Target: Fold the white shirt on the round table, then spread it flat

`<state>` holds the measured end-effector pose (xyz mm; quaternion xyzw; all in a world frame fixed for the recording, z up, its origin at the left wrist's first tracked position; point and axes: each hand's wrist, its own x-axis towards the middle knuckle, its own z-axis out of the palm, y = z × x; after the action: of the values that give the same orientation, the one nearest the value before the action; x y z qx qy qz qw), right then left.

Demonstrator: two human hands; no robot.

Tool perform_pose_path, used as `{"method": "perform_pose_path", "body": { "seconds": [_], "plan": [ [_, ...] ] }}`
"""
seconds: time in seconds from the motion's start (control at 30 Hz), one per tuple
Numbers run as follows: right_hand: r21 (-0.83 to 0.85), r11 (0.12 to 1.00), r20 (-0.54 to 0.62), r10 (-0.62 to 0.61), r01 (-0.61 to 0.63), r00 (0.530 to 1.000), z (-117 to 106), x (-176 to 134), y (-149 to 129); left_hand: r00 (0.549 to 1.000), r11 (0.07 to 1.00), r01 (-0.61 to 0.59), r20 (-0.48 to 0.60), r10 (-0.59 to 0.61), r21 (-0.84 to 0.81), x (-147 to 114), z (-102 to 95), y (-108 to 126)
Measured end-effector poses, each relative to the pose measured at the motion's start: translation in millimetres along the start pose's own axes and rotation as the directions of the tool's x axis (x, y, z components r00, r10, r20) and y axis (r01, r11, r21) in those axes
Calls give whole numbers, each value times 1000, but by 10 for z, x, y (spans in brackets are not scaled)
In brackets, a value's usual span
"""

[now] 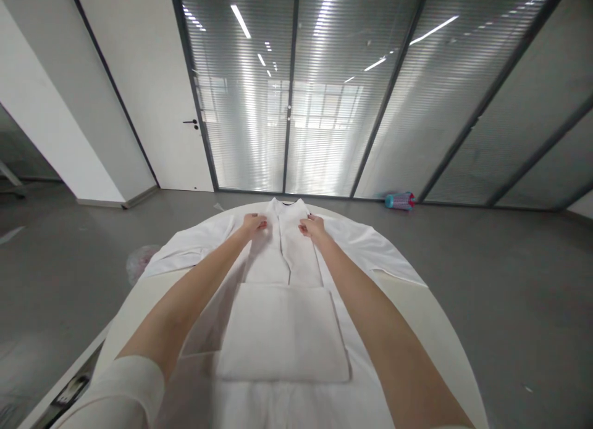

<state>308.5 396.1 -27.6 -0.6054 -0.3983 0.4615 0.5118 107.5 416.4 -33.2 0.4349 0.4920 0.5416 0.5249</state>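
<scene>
A long white coat with a collar and spread sleeves lies flat on a round table, collar at the far side. My left hand is closed, its fingers pinching the coat's front just left of the collar. On the other side of the front opening, my right hand pinches the cloth too, fingers curled. Between my forearms, a flat white rectangular panel lies across the middle of the coat; I cannot tell whether it is part of the coat or a separate piece.
Beyond the table stands a glass partition with blinds, and a white door to its left. A blue and pink basket-like object is on the floor by the partition. A clear plastic bag sits beside the table's left edge.
</scene>
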Motion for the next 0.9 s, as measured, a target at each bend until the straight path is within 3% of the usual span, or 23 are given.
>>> {"method": "perform_pose_path", "body": {
  "seconds": [0.1, 0.17, 0.23, 0.3, 0.33, 0.4, 0.47, 0.53, 0.6, 0.67, 0.8, 0.9],
  "plan": [
    [0, 989, 66, -145, 146, 987, -222, -306, -26, 997, 997, -72, 26, 73, -31, -305, -156, 75],
    [-10, 974, 108, -223, 226, 969, -428, -582, 69, 979, 984, -179, 103, 178, 1, -604, -346, 57],
    [-73, 944, 166, -307, 322, 937, -641, -863, 247, 905, 929, -348, 301, 299, 123, -937, -562, -33],
    [-206, 869, 277, -389, 450, 879, -815, -1094, 445, 814, 853, -464, 494, 305, 238, -1238, -750, -162],
    [-258, 832, 327, -404, 492, 855, -877, -1179, 525, 798, 832, -480, 534, 281, 279, -1356, -820, -221],
    [-313, 811, 355, -382, 494, 853, -943, -1280, 610, 837, 833, -437, 493, 238, 339, -1503, -895, -296],
    [-295, 884, 266, -288, 362, 920, -943, -1302, 590, 927, 890, -295, 330, 178, 348, -1529, -886, -288],
    [-231, 957, 156, -139, 173, 978, -902, -1277, 509, 985, 955, -69, 171, 20, 289, -1471, -812, -212],
    [-184, 982, 118, -14, 36, 993, -845, -1241, 431, 980, 970, 147, 102, -169, 193, -1384, -702, -112],
    [-194, 981, 134, 31, -5, 990, -791, -1214, 394, 962, 965, 238, 112, -249, 107, -1313, -589, -34],
    [-226, 974, 146, 16, 17, 989, -736, -1214, 430, 963, 982, 184, 192, -188, 41, -1266, -448, -6],
    [-309, 945, 173, -60, 112, 983, -737, -1265, 471, 942, 971, 215, 240, -235, 106, -1293, -429, -55]
  ]
}}
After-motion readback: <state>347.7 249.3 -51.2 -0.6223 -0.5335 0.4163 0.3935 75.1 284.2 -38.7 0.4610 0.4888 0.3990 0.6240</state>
